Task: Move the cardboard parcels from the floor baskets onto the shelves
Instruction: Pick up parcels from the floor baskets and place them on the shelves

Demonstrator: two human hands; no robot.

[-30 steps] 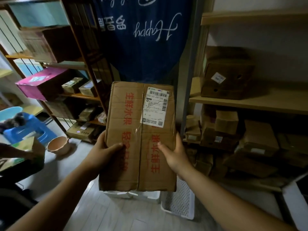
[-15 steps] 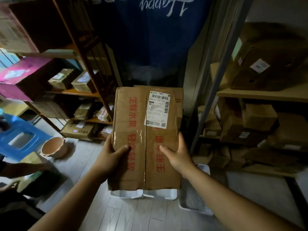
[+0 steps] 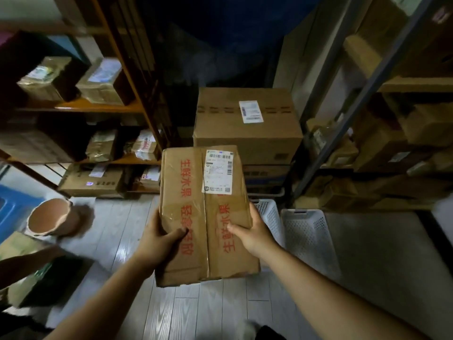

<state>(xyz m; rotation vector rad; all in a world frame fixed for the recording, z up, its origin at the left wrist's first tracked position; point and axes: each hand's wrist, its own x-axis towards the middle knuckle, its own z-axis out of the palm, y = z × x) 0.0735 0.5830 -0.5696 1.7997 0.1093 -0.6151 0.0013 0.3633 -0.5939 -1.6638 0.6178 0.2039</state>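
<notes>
**Parcel carried in both hands between the shelf units**

The left hand point(image 3: 159, 239) and right hand point(image 3: 252, 231) clamp the cardboard parcel point(image 3: 206, 217) by its side edges, thumbs pressed over the taped top and fingers hidden beneath. Each grip is closed on the box, probably to keep it level. The parcel hangs over the floor point(image 3: 196, 315) near the white baskets point(image 3: 306, 231), not yet on the shelves point(image 3: 98, 106).

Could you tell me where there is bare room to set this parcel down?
The large carton is bare on top left of its label; floorboards between the clay pot and the parcel are open. The right shelves are packed.
</notes>
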